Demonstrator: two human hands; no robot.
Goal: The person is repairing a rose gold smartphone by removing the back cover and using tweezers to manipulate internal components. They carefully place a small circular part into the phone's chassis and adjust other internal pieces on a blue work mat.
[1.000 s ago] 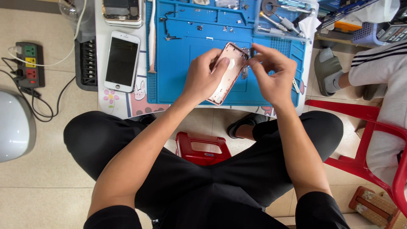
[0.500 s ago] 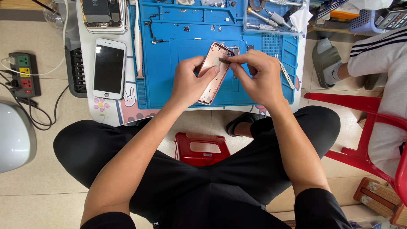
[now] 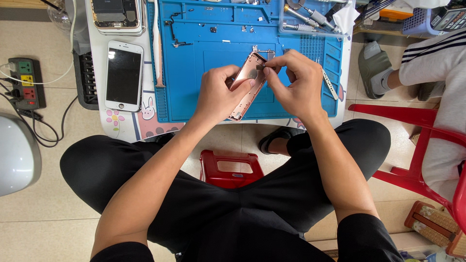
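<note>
The phone shell (image 3: 247, 85) — a rose-gold rear housing, stripped and open side up — is held in the air just above the blue mat (image 3: 204, 73), between both hands and touching both. Its long axis runs on a slant, from the lower end near the mat's front edge up and to the right toward the upper end. The left hand (image 3: 218, 97) lies to the shell's left and below it, fingers curled around the lower half and thumb laid on the inner face; it carries the weight. The right hand (image 3: 296, 87) sits to the right of the upper end, thumb and forefinger pinched close on something small and dark at the shell's top edge, the other fingers loosely folded. The right hand is the nearer one to that upper end. What the pinch holds cannot be made out — it is too small, and the fingertips cover it. The shell's lower end is hidden behind the left palm. Loose small parts (image 3: 174, 29) lie on the mat well beyond the hands. A white phone (image 3: 124, 75) lies face up on the table left of the mat, well apart from the work. A red stool (image 3: 230, 170) shows between the knees.
</note>
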